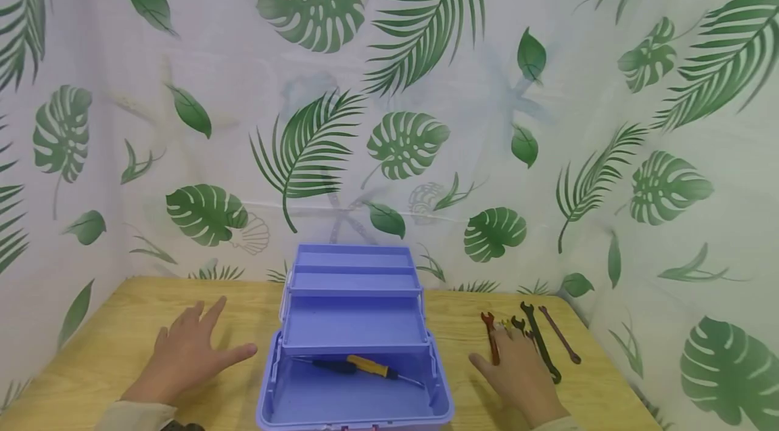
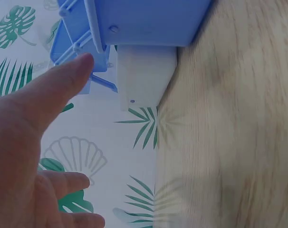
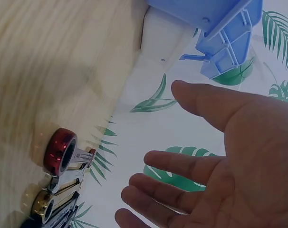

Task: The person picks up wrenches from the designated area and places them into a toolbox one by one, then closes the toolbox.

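A blue-purple toolbox point(image 1: 356, 398) stands open on the table, its tiers of trays raised at the back. In its bottom lie a yellow-handled screwdriver point(image 1: 368, 366) and a dark-handled screwdriver point(image 1: 335, 366). Left of the box, my left hand point(image 1: 185, 353) hovers with fingers spread and holds nothing; its thumb points toward the box. My right hand point(image 1: 520, 370) is held over the table on the other side, fingers extended and palm empty in the right wrist view. Beyond and partly beneath it lie several wrenches, among them a red wrench point(image 1: 490, 336) and a long dark wrench point(image 1: 541, 343).
A thin reddish-brown wrench point(image 1: 560, 334) lies farthest right. The wood-grain table point(image 1: 79, 356) ends at a white leaf-patterned curtain point(image 1: 219, 113) behind and on both sides. In the left wrist view a white block point(image 2: 146, 76) appears beyond the toolbox.
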Tool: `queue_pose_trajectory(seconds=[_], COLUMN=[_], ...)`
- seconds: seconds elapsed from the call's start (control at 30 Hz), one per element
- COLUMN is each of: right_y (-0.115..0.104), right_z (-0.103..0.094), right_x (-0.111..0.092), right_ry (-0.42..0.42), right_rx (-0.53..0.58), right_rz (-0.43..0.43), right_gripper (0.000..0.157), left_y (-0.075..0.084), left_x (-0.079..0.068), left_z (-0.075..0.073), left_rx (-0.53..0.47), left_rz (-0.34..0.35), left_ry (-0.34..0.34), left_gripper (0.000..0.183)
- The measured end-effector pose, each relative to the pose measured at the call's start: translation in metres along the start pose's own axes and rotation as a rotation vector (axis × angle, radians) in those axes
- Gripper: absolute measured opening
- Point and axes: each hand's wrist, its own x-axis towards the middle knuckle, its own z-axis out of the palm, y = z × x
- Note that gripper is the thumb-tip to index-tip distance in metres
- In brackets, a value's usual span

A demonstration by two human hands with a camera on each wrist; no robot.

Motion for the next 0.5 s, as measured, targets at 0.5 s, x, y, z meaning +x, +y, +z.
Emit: queue_pose_trajectory(seconds=[0.5], right_y=[0.0033], right_z=[0.0003], right_x=[-0.0015], right_ry=[-0.103], right_rx=[0.052], right_rz=[0.056], right_gripper=[0.034], left_y=[0.0053], left_x=[0.0048], left_z=[-0.0041], left_rx=[-0.15], left_rz=[-0.055], left_ry=[-0.106], left_gripper=[0.114])
